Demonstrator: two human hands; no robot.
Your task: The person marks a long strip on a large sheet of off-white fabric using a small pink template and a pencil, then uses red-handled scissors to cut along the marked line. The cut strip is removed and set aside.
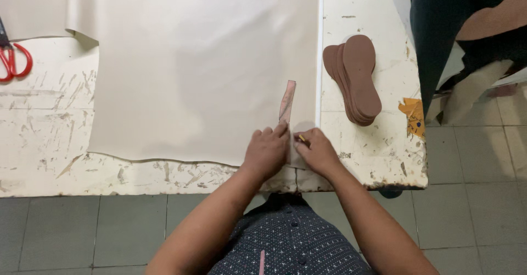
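Observation:
A large beige sheet lies flat on the worn white table. A narrow pinkish-brown template strip lies on the sheet near its right edge. My left hand presses down on the near end of that strip, fingers together. My right hand sits just to its right and grips a small yellow pen-like tool, whose tip touches the sheet beside the strip.
A stack of brown shoe insoles lies on the table to the right. Red-handled scissors rest at the far left. Orange scraps sit near the right edge. A person in dark clothing stands beyond the table's right end.

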